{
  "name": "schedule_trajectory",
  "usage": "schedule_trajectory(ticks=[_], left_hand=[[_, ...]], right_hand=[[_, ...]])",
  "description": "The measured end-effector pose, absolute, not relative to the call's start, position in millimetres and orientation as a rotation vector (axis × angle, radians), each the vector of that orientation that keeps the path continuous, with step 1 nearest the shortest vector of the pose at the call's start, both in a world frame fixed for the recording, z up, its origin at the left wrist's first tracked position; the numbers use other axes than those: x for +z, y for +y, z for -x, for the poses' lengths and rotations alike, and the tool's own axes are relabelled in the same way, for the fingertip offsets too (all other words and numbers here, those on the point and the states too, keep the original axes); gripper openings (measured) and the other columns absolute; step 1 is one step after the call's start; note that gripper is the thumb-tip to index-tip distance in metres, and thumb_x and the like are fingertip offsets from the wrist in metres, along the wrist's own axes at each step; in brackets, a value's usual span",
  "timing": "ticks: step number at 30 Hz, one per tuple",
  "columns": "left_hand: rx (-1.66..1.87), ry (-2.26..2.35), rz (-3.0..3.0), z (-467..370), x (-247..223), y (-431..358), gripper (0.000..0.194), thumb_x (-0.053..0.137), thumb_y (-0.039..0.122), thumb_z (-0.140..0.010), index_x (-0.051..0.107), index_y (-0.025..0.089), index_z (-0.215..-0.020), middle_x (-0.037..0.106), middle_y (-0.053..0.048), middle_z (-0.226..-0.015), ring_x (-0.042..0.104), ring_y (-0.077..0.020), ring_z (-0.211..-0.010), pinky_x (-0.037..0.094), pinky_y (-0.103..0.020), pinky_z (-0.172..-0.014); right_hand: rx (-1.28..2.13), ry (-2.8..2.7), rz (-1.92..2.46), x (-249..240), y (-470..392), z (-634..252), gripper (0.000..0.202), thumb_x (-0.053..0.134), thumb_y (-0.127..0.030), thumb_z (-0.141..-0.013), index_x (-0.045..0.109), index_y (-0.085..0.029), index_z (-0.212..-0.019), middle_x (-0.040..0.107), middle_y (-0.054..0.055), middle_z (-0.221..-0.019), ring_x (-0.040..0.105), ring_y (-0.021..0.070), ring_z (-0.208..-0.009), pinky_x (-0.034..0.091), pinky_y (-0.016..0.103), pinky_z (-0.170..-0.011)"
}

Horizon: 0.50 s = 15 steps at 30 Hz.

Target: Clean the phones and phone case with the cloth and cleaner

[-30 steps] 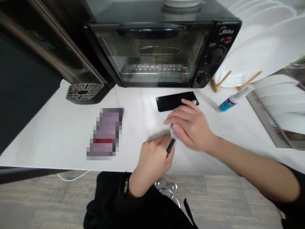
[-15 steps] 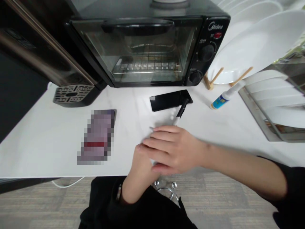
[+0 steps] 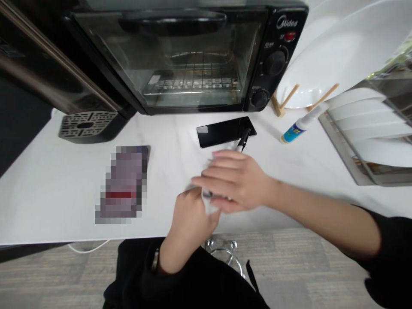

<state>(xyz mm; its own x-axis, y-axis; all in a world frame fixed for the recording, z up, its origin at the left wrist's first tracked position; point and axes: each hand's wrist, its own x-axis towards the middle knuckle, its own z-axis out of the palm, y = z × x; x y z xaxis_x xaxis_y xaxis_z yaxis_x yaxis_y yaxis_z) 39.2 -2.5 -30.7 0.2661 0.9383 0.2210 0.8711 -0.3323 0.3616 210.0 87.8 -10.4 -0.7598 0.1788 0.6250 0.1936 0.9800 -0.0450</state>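
Note:
My left hand (image 3: 193,214) is closed low over the counter's front edge, its fingertips partly hidden by my right hand (image 3: 234,180). The right hand's fingers lie close together over a thin whitish thing (image 3: 210,204), which shows between both hands with a small dark part in it. Past the right knuckles sticks out a slim black part (image 3: 243,139) with a white end. It overlaps a black phone (image 3: 222,132) lying on the counter behind the hands. What exactly the fingers grip is hidden.
A toaster oven (image 3: 193,64) stands at the back. Left are a machine with a drip tray (image 3: 86,124) and a blurred-out phone (image 3: 122,184). Right are a spray bottle (image 3: 298,128), large white plates (image 3: 341,56) and a dish rack (image 3: 347,154).
Both hands have shifted slightly, the right one upward and away from the left. More of the whitish thing shows between them. The view has moved a little.

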Motion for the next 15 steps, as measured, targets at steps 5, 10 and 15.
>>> schedule_trajectory(ticks=[5,10,15], left_hand=[[0.695,1.617,-2.459,-42.8,-20.0,1.4,0.015,0.052,0.015,-0.099,0.066,0.017,-0.098,0.076,-0.004,-0.086,0.073,-0.0196,-0.073,0.049,-0.029,-0.063],[0.735,1.689,-2.591,-40.1,-26.1,-1.9,0.022,0.051,0.014,-0.091,0.061,0.02,-0.072,0.067,-0.005,-0.063,0.066,-0.023,-0.054,0.041,-0.034,-0.05],[0.717,1.627,-2.521,-40.5,-23.9,-1.0,0.014,0.053,0.012,-0.095,0.067,0.017,-0.092,0.075,-0.003,-0.08,0.071,-0.0195,-0.064,0.047,-0.031,-0.057]], right_hand=[[0.081,-2.165,0.813,-11.4,113.3,-226.7,0.039,0.037,-0.026,-0.106,0.075,-0.019,-0.103,0.078,0.004,-0.097,0.069,0.0208,-0.097,0.032,0.055,-0.124],[0.006,-2.4,0.294,-8.7,81.2,-208.5,0.036,0.04,-0.029,-0.106,0.072,-0.017,-0.118,0.078,0.002,-0.105,0.07,0.0168,-0.105,0.033,0.044,-0.128],[0.051,-2.23,0.647,-12.9,101.8,-221.3,0.039,0.038,-0.026,-0.107,0.076,-0.018,-0.108,0.077,0.002,-0.096,0.071,0.0181,-0.098,0.031,0.052,-0.128]])
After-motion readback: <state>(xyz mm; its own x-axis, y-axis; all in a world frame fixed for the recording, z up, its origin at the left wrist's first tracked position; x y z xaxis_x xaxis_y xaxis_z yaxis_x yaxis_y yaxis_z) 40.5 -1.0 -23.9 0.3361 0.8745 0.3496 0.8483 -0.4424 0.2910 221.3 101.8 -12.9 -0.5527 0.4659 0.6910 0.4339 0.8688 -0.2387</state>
